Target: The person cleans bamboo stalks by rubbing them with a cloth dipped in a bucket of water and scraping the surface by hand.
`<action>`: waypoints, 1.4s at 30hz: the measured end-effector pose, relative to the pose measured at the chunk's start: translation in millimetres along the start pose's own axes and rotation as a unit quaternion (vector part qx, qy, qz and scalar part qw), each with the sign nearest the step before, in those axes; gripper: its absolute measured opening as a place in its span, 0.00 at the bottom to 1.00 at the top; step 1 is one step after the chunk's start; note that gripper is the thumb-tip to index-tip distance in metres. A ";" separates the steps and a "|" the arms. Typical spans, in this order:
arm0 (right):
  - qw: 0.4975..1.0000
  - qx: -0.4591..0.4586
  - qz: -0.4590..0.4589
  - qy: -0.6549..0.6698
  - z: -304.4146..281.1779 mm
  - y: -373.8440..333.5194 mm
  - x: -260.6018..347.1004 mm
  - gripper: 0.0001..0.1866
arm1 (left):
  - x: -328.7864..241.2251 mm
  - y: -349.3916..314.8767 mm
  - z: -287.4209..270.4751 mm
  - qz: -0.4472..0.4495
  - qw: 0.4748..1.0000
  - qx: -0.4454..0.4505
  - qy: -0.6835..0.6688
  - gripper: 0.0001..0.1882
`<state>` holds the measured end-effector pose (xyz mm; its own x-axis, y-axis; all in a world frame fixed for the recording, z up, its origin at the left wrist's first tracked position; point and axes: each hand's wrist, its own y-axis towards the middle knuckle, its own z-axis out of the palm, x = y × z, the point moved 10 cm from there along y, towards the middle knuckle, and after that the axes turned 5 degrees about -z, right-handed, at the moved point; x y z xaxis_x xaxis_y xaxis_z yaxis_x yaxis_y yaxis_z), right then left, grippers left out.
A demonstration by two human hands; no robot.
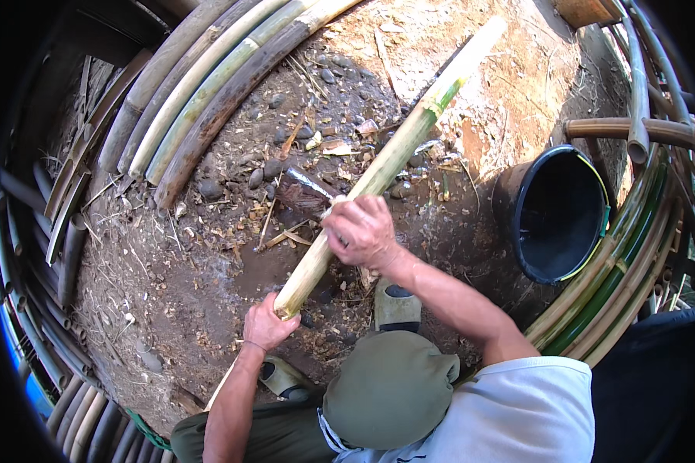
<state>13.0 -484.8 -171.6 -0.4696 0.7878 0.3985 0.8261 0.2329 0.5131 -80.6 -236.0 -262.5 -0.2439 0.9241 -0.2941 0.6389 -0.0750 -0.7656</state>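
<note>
A long pale-green bamboo pole (398, 154) slants from near my legs up to the sunlit ground at the far right. My left hand (269, 324) is closed around its near end. Further up, my right hand (361, 231) presses on the pole with its fingers curled tight. A small pale tuft sticks out by these fingers, but what they hold is mostly hidden. Beside and partly under the pole, a dark wet wooden block (305, 193) lies next to my right hand. My boots (398, 305) stand close to the pole, below my hands.
On the right stands a black bucket (506, 208). Bamboo poles (618, 285) are stacked behind it, and several more (208, 100) lie at the far left. Stones and wood chips litter the dirt ground (170, 301). More poles (54, 332) line the left edge.
</note>
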 end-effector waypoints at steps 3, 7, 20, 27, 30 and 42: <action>0.991 -0.052 -0.009 -0.125 -26.1 30.6 -118.2 0.04 | 9.0 -6.1 1.5 -0.011 1.000 0.005 -0.011 0.31; 0.946 -0.063 0.169 -0.271 -85.6 64.1 -232.3 0.07 | -21.1 -10.2 -17.2 0.136 0.979 -0.152 -0.022 0.31; 0.996 0.003 -0.041 -0.079 -5.9 9.6 -35.3 0.05 | -11.2 -59.0 -12.5 0.056 0.958 -0.282 0.017 0.43; 0.964 0.039 0.151 -0.215 -19.0 42.1 -162.8 0.08 | -8.1 -19.9 -13.2 -0.007 0.979 -0.203 0.020 0.29; 0.996 0.056 -0.024 -0.070 23.3 2.2 53.9 0.06 | -3.2 -7.5 -17.4 -0.079 0.996 -0.026 0.044 0.30; 0.946 -0.079 0.185 -0.253 -88.0 38.2 -256.4 0.08 | -1.6 10.2 -4.5 0.005 0.998 0.049 0.027 0.28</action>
<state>137.6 -728.0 -187.3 0.0851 0.9801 0.1792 0.8293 -0.1693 0.5325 -70.4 -236.6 -267.2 -0.1972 0.9416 -0.2731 0.5663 -0.1180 -0.8157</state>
